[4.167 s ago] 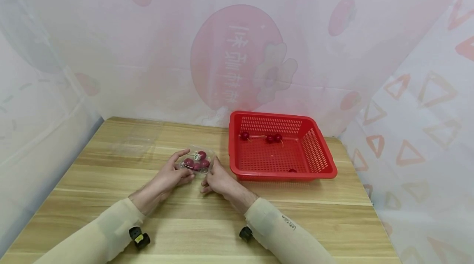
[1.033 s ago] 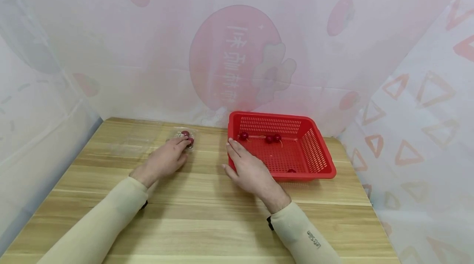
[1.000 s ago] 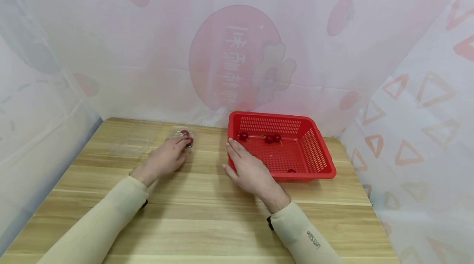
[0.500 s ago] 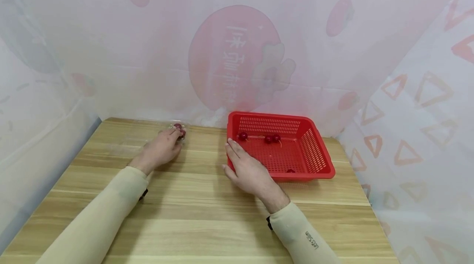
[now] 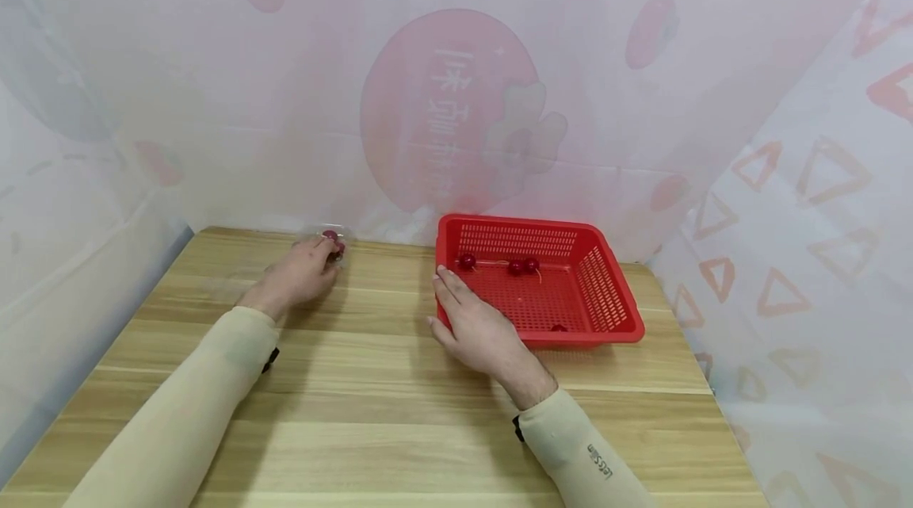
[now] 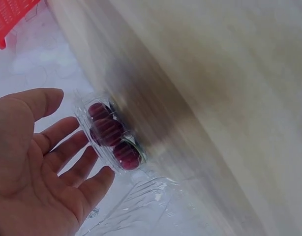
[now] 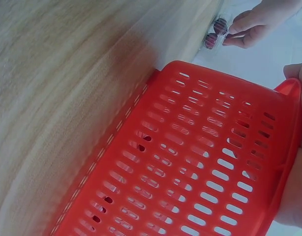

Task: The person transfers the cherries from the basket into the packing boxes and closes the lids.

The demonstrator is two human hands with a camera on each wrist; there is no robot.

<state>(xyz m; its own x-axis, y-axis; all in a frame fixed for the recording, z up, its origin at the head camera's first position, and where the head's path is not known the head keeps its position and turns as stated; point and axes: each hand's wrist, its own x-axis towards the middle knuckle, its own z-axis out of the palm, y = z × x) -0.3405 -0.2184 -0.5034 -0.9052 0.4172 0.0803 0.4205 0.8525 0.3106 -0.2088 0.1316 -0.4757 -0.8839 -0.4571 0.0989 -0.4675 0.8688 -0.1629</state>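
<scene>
My left hand [image 5: 303, 272] is at the table's far left, its fingertips touching a small clear plastic box [image 6: 103, 153]. Its fingers are spread and loosely bent in the left wrist view, not closed round the box. Several dark red cherries [image 6: 108, 132] show through the box wall. Over the left rim of a red slotted basket [image 5: 528, 222] lies my right hand [image 5: 478, 330], fingers straight. Inside the basket are several cherries with stems [image 5: 531, 265], one mostly hidden by the front wall.
More clear plastic [image 6: 156, 196] lies by the box, hard to make out in the head view. A pale printed sheet [image 5: 307, 96] hangs right behind the wooden table [image 5: 371, 413], with further sheets on both sides.
Both hands were at the box 4.2 seconds ago. Since then the right hand has moved to the basket rim. The left hand has shifted the box back and to the left.
</scene>
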